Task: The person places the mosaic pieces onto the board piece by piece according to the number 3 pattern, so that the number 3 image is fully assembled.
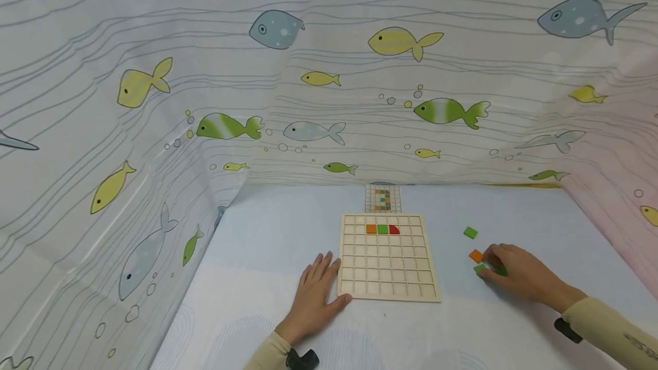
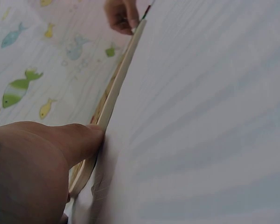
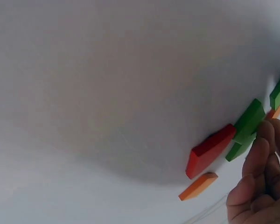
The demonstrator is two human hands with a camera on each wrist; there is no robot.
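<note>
A wooden grid board (image 1: 388,261) lies flat with an orange tile (image 1: 371,229), a green tile (image 1: 382,229) and a red piece with a rounded corner (image 1: 393,229) side by side in its second row. My left hand (image 1: 313,304) lies at its lower left, fingers spread and thumb against the front edge, as the thumb (image 2: 84,140) in the left wrist view shows. My right hand (image 1: 524,276), fingers bent, is over loose tiles; thumb and index finger are apart near a green tile (image 1: 480,269) and an orange tile (image 1: 476,256). In the right wrist view its fingertips touch a green tile (image 3: 250,119).
Behind the board is a small pattern card (image 1: 382,199) with coloured squares. Another green tile (image 1: 470,233) lies beyond my right hand. A red piece (image 3: 209,151) and an orange one (image 3: 198,186) show in the right wrist view. Fish-printed sheeting (image 1: 360,96) surrounds the table.
</note>
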